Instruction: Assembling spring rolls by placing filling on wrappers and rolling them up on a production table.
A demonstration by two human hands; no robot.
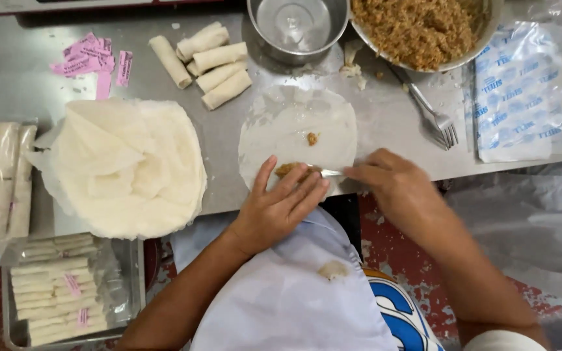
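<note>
Round wrapper (294, 127) lies flat at the counter's (27, 71) near edge, filling strip (294, 169) running left-right along its near rim. Left hand (280, 207) fingers spread flat, touching filling; right hand (395, 188) pinches small utensil (330, 173) pointing at it from right, equally near.

We've got our left hand (274, 208) flat, fingers spread forward, right hand (395, 188) curled beside it, forearms angling inward

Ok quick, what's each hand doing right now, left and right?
Left hand: open, fingers flat on the round wrapper beside the filling.
Right hand: closed on a thin metal utensil.
</note>
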